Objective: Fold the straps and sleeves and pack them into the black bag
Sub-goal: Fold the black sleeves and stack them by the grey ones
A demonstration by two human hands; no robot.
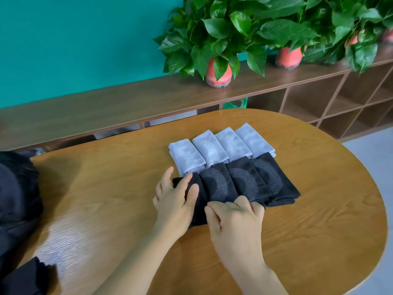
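Several folded grey sleeves [221, 145] lie in a row at the middle of the wooden table [319, 209]. Just in front of them lies a row of folded black sleeves [251, 179]. My left hand [174, 201] rests on the leftmost black sleeve [200, 201], fingers laid over its far end. My right hand [236, 222] has its fingers curled on the near edge of the black row. The black bag [17, 192] sits at the table's left edge, partly out of view.
Another dark cloth [27, 277] lies at the near left corner. Behind the table runs a long wooden shelf unit [127, 103] with potted plants [217, 39] on top. The table's right edge curves away to the floor.
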